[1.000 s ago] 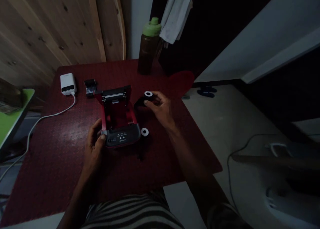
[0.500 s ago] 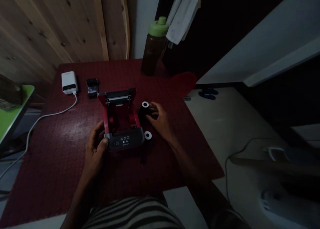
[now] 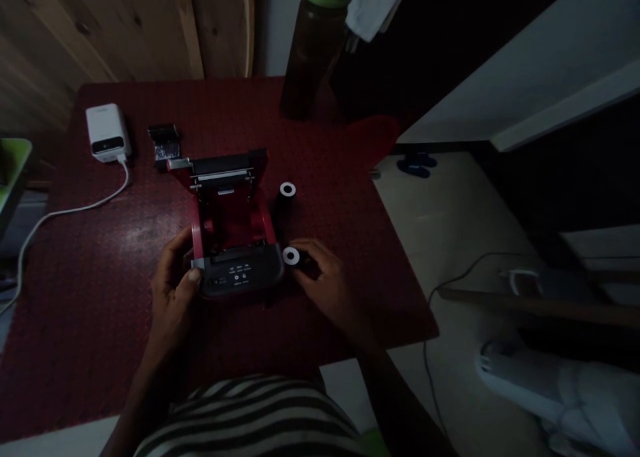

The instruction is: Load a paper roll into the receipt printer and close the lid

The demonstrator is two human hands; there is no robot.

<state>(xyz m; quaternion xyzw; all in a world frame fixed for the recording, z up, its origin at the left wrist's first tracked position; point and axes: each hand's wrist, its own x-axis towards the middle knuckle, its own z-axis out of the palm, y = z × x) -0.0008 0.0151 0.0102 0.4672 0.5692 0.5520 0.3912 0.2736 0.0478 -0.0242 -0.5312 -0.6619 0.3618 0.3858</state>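
A small thermal printer [image 3: 235, 274] stands open on the table, its red compartment showing and its black front panel facing me. My left hand [image 3: 173, 284] grips the printer's front left corner. To the right of the printer, a dark roll with a white core [image 3: 291, 256] lies under my right hand [image 3: 323, 277], whose fingers curl over its dark body. Farther back, a second dark, white-cored roll [image 3: 287, 190] rests on the table, untouched and partly lost in shadow.
The red textured table mat [image 3: 100, 264] holds a white power bank [image 3: 106, 132] with a white cable and a small black part [image 3: 164, 142]. A dark bottle [image 3: 313, 50] stands at the back edge. The table's right edge drops to a pale floor.
My right hand has left the far roll, which now rests on the table, and has moved toward me onto the near roll. My left hand stays on the printer. The view has tilted down.
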